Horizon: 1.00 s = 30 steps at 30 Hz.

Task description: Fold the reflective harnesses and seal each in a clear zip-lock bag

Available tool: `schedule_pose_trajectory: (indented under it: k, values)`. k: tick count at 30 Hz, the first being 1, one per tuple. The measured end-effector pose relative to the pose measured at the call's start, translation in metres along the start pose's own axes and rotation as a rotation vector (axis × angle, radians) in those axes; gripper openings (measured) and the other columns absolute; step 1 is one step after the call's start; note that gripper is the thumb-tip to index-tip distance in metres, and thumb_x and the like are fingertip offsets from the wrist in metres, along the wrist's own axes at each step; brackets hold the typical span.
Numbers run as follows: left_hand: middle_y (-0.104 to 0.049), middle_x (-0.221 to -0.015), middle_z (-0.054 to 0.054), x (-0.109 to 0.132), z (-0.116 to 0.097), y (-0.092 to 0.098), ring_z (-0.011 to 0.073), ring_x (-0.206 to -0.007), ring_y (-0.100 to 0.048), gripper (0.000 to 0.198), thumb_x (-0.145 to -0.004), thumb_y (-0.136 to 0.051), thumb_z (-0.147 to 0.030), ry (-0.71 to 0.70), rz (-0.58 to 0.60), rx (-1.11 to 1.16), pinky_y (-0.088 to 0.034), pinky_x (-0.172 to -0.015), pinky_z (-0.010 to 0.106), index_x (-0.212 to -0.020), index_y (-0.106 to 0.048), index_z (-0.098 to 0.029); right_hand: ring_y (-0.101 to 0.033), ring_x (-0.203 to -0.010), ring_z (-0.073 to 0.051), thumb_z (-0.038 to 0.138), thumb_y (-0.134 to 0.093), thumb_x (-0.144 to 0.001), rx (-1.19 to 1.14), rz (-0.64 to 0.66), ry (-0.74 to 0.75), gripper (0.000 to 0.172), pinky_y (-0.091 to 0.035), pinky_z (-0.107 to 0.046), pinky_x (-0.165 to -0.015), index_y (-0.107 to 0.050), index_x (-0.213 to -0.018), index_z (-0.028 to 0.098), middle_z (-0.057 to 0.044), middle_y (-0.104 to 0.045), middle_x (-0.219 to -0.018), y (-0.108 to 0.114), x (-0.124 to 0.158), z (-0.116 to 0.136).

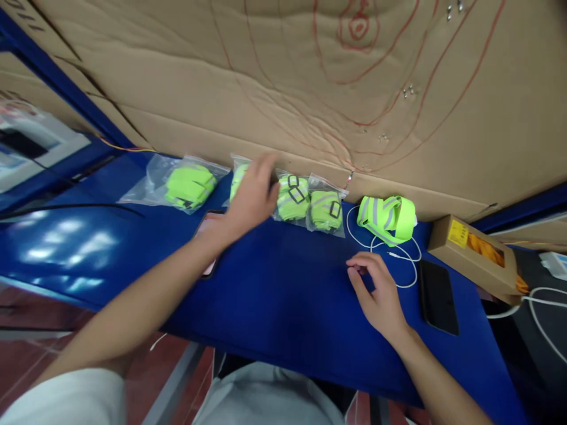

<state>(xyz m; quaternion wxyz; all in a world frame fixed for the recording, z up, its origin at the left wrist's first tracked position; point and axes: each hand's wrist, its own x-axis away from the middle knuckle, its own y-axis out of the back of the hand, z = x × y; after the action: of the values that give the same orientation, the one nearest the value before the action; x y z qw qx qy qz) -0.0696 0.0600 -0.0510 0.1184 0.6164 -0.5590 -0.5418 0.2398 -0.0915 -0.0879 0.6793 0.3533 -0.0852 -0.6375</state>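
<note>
My left hand [253, 198] reaches over a bagged neon-yellow reflective strap [237, 179], partly covering it. Its thumb stands apart from the slightly blurred fingers; I see nothing held, and contact with the bag is unclear. To its right lie two more bagged straps, one with dark buckles [293, 203] and another [326, 211] beside it. Farther left is another bagged strap [190, 185]. My right hand [376, 289] hovers above the blue table, fingers loosely curled with a small gap to the thumb, apparently empty. An unbagged, coiled reflective strap [386, 218] sits beyond it.
A cardboard panel [283, 88] with red curves rises behind the blue table [283, 295]. Under my left forearm lies a phone [211, 268]. To the right are a white cable [405, 285], a black phone [438, 297] and a cardboard box [472, 260] with orange contents.
</note>
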Motion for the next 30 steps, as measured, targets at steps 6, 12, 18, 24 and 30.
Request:
schedule_pose_trajectory:
  k: [6, 12, 18, 24, 30]
  values:
    - [-0.039, -0.159, 0.026, 0.029, 0.096, 0.065, 0.0526, -0.144, -0.038, 0.086, -0.089, -0.065, -0.052, 0.527, 0.008, -0.335, -0.028, -0.113, 0.076, -0.157, -0.037, -0.006, -0.066, -0.113, -0.026, 0.031, -0.055, -0.105, 0.118, 0.081, 0.046, 0.016, -0.056, -0.042, -0.097, -0.068, -0.112, 0.026, -0.011, -0.064, -0.121, -0.001, 0.001, -0.001]
    - [-0.044, -0.155, 0.019, 0.055, 0.137, 0.068, 0.0488, -0.137, -0.046, 0.109, -0.081, -0.057, -0.086, 0.695, 0.065, -0.189, -0.034, -0.112, 0.066, -0.158, -0.036, -0.012, -0.063, -0.121, -0.029, 0.033, -0.056, -0.104, 0.333, -0.002, 0.085, 0.02, -0.05, -0.05, -0.106, -0.067, -0.119, 0.024, -0.012, -0.064, -0.126, 0.013, -0.014, -0.023]
    - [-0.061, -0.142, 0.006, 0.054, 0.135, 0.083, 0.0325, -0.128, -0.056, 0.089, -0.094, -0.029, -0.083, 0.65, -0.074, -0.164, -0.041, -0.11, 0.049, -0.152, -0.046, -0.018, -0.063, -0.122, -0.028, 0.038, -0.055, -0.105, 0.34, 0.022, 0.015, 0.024, -0.051, -0.048, -0.106, -0.067, -0.119, 0.024, -0.012, -0.063, -0.128, 0.011, -0.014, -0.031]
    - [-0.044, -0.16, 0.017, 0.064, 0.178, 0.097, 0.0551, -0.143, -0.037, 0.109, -0.077, -0.057, -0.082, 0.956, -0.029, -0.175, -0.025, -0.111, 0.071, -0.157, -0.039, -0.01, -0.063, -0.125, -0.028, 0.039, -0.056, -0.105, 0.327, 0.046, 0.011, 0.024, -0.051, -0.046, -0.107, -0.067, -0.12, 0.024, -0.011, -0.061, -0.132, 0.009, -0.012, -0.033]
    - [-0.071, -0.114, 0.003, 0.073, 0.197, 0.102, 0.0425, -0.12, -0.054, 0.074, -0.062, -0.077, -0.062, 0.973, -0.03, -0.251, -0.044, -0.1, 0.065, -0.125, -0.067, -0.024, -0.063, -0.125, -0.027, 0.037, -0.056, -0.105, 0.326, 0.059, 0.004, 0.023, -0.051, -0.046, -0.107, -0.068, -0.12, 0.024, -0.011, -0.061, -0.132, 0.011, -0.012, -0.033]
